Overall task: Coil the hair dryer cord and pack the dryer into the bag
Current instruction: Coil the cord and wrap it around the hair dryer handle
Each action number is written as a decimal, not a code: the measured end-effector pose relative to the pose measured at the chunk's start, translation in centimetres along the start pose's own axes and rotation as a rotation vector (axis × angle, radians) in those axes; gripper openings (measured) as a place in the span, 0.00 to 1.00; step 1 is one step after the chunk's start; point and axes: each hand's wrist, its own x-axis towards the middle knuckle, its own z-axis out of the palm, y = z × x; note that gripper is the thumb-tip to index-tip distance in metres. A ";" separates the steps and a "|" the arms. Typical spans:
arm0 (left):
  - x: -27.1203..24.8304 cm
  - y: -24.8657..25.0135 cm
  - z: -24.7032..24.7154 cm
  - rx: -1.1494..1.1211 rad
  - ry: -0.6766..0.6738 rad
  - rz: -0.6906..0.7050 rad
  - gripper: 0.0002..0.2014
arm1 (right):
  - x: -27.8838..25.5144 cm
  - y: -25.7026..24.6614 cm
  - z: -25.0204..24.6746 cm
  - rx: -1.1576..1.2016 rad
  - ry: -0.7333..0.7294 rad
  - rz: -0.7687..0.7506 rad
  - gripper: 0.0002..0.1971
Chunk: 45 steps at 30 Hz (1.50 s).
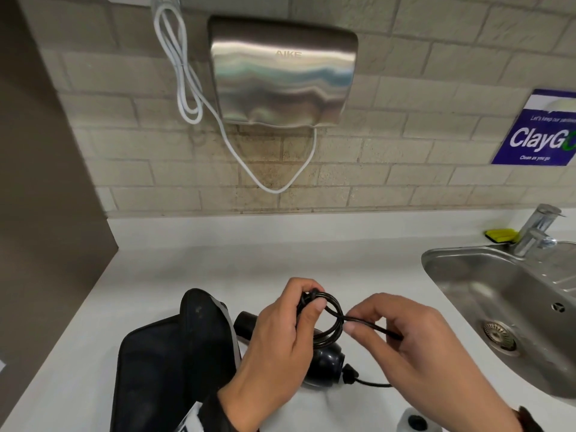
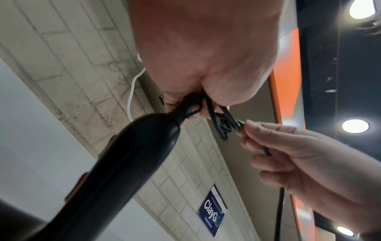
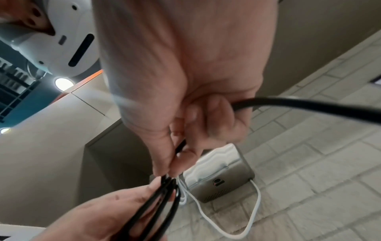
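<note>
left hand [image 1: 282, 330] at lower centre gripping looped thin black rubber cord [image 1: 332, 316], right hand [image 1: 411, 332] fingers pinching its free strand, black plastic hair dryer [image 1: 327, 358] beneath

Steel hand dryer [image 1: 282, 71] on tiled wall, white cable [image 1: 187, 88] beside; sink [image 1: 486, 294], tap [image 1: 536, 232], blue sign [image 1: 542, 132] right.

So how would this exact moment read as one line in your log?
stage: coiling cord | left hand: holds loops | right hand: pinches free cord | hair dryer: on counter, beside bag
</note>
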 end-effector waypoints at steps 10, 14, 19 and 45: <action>-0.6 -1.3 0.1 0.094 -0.088 0.082 0.12 | 0.8 -0.2 0.4 0.173 0.133 -0.089 0.07; -0.7 -0.9 0.3 0.110 -0.093 0.112 0.10 | 1.3 -0.5 0.9 0.264 0.138 -0.085 0.06; -0.6 -0.9 0.6 0.091 -0.016 0.151 0.13 | 1.6 0.4 2.5 0.577 0.160 0.088 0.06; -1.2 0.2 0.3 -0.061 0.109 0.024 0.09 | 0.1 2.2 5.7 0.828 0.012 0.053 0.02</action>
